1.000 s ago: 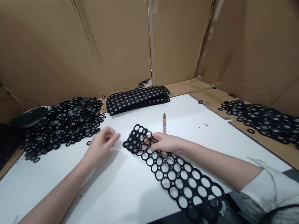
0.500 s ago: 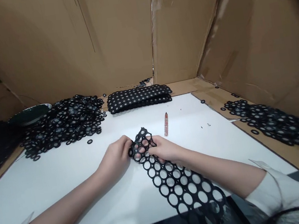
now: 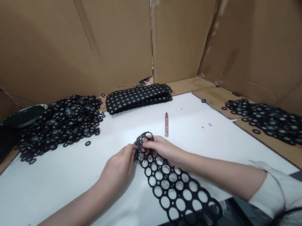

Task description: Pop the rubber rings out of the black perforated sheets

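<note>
A black sheet of joined rings [image 3: 172,193] runs from between my hands down over the table's front edge. My left hand [image 3: 122,163] is closed, its fingertips pinching the left side of the sheet's far end. On the right side of that end, my right hand [image 3: 165,150] grips the sheet between thumb and fingers. The far end is bunched and curled, and some fingers show through its holes. Fingertips of both hands are partly hidden by the rings.
Loose black rings lie in a big pile [image 3: 63,124] at the back left and another [image 3: 280,122] along the right. A folded dotted black sheet [image 3: 138,98] lies at the back. A pointed reddish tool [image 3: 166,125] rests beyond my right hand. Cardboard walls [image 3: 115,38] surround the white table [image 3: 72,195].
The far end of the ring sheet has folded over and bunched more between my hands. Its lower part has shifted slightly left. The camera view has moved a little.
</note>
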Demonstrator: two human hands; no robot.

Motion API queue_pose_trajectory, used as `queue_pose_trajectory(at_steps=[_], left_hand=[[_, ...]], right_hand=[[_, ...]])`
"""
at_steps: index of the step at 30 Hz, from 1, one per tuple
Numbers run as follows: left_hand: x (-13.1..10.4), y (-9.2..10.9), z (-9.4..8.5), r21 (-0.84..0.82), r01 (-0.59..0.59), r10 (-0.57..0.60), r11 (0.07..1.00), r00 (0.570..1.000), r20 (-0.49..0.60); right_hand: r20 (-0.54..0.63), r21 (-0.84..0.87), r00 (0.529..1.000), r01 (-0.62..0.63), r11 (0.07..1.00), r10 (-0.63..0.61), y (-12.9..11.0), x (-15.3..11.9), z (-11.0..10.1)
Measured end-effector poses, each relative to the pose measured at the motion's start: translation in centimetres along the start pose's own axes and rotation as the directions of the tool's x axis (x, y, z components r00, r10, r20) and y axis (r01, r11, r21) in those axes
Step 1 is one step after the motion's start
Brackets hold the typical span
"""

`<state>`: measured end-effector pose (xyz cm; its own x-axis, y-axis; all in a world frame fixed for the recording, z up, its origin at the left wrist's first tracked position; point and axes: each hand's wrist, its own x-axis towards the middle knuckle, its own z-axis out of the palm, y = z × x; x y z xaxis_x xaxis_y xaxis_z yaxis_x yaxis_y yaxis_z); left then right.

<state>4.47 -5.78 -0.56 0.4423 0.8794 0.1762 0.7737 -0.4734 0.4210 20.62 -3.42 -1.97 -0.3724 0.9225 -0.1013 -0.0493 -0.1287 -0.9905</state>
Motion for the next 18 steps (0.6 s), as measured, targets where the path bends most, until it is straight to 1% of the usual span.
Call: queue_pose_trajectory(at_steps=[3,6,8,9,10,12,13,14,15,18], left_hand=[[0.0,0.4,0.1,-0.128,0.035,-0.027,0.991,0.998,0.062],[0.4,0.2,-0.1,-0.264,0.086,-0.060,0.961,0.993,0.105],[0.9,-0.6,-0.4,-0.322,0.133,-0.111,0.937,0.990,0.087],[1.2,-1.2,-0.6,-0.333,0.157,-0.151,0.930,0.988,0.045],[1.4,-1.8,-1.0,-0.329,0.181,-0.199,0.927,0.980,-0.022],[1.8,-2.8,-1.7,-0.283,0.215,-0.275,0.935,0.942,-0.193],[1.8,-3.2,-2.0,-0.246,0.223,-0.284,0.943,0.924,-0.255],[1.9,-3.4,-2.2,-0.203,0.223,-0.276,0.953,0.917,-0.288],[1.8,-3.4,-2.3,-0.164,0.214,-0.254,0.963,0.925,-0.283],[1.6,-2.8,-1.8,-0.088,0.131,-0.145,0.987,0.973,-0.178]], right_hand=[[-0.012,-0.056,0.999,0.051,0.997,-0.052,0.1,-0.1,-0.1],[-0.038,-0.091,0.997,0.056,0.994,-0.060,0.4,-0.2,0.0],[-0.050,-0.114,0.998,0.044,0.992,-0.050,0.6,-0.2,0.0],[-0.050,-0.117,0.998,0.033,0.993,-0.039,0.7,-0.2,0.1],[-0.044,-0.108,0.999,0.017,0.994,-0.022,0.8,-0.2,0.1],[-0.011,-0.064,0.999,-0.036,0.997,0.035,0.8,-0.3,0.1],[0.002,-0.045,0.998,-0.060,0.997,0.061,0.7,-0.4,0.1],[0.009,-0.034,0.997,-0.078,0.996,0.078,0.6,-0.5,0.1],[0.011,-0.031,0.996,-0.086,0.996,0.087,0.4,-0.5,0.1],[-0.014,-0.047,0.998,-0.058,0.997,0.058,0.1,-0.6,0.2]])
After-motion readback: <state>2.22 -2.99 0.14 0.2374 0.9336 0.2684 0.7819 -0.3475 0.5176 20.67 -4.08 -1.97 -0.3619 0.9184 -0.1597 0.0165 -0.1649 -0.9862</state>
